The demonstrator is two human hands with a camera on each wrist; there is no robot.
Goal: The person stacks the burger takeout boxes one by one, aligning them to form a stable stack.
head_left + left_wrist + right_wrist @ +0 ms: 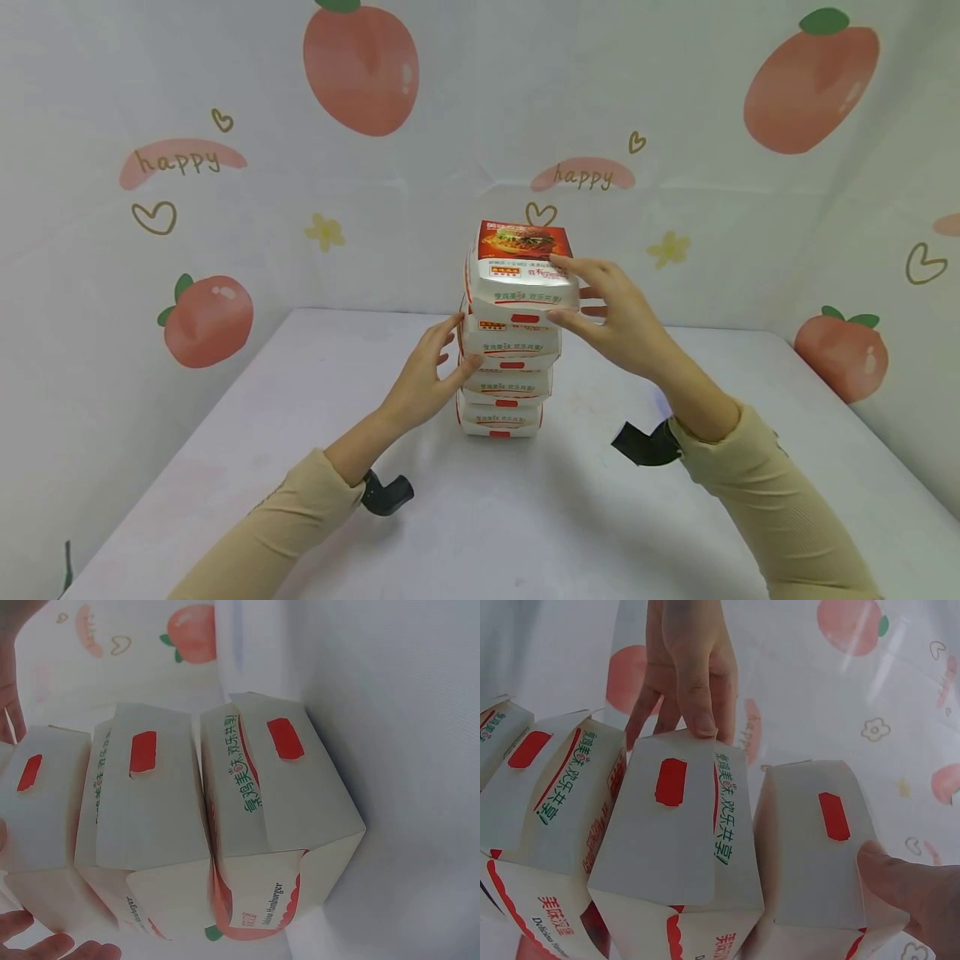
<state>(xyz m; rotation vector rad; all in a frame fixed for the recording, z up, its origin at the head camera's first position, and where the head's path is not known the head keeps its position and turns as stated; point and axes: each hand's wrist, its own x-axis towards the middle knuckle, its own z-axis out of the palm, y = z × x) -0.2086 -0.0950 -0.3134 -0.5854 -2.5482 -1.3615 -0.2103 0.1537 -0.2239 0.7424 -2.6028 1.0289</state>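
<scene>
Several white paper burger boxes stand in one upright stack, each with a red tab on its front. On top is a burger box [517, 283] with a burger picture on its lid; it sits slightly right of those below. My right hand [618, 317] holds this top box at its right side, thumb at the front and index finger on the lid. My left hand [423, 379] touches the left side of the second box [517, 342], its thumb at the front edge and its fingers extended. In the right wrist view, that thumb lies against the second box's front [649, 832].
The stack stands on a white-covered table [480, 517]. Behind it hangs a pale backdrop [465, 167] printed with fruit, hearts and flowers. Black curved pieces [648, 443] show by both wrists, beside the rolled beige sleeves [765, 492].
</scene>
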